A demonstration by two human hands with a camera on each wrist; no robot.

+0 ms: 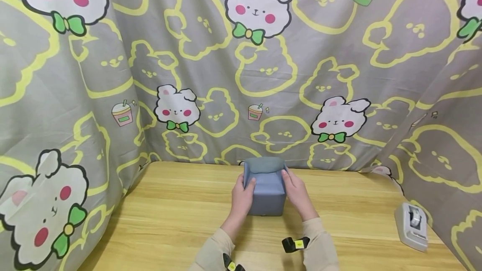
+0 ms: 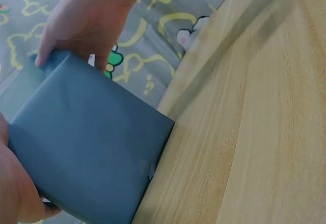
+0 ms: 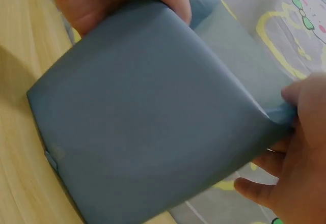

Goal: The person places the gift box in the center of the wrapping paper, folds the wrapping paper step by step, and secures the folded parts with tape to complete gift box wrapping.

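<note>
A box wrapped in blue-grey paper (image 1: pixel 265 204) rests on the wooden table between my two hands. Its paper rises past the top edge as a loose flap (image 3: pixel 239 56). My left hand (image 1: pixel 242 195) grips the left side, thumb over the upper edge. On the opposite side, my right hand (image 1: pixel 300 193) holds the paper at the upper corner between thumb and fingers. The right wrist view shows that right hand (image 3: pixel 303 168) with some fingers spread behind the paper. In the left wrist view, the left hand (image 2: pixel 18 183) is partly cut off by the frame.
A grey tape dispenser (image 1: pixel 412 226) sits near the right edge of the wooden table (image 1: pixel 169 208). Patterned grey curtain (image 1: pixel 214 108) hangs behind the table and along both sides. Each sleeved forearm carries a black wrist strap (image 1: pixel 295 244).
</note>
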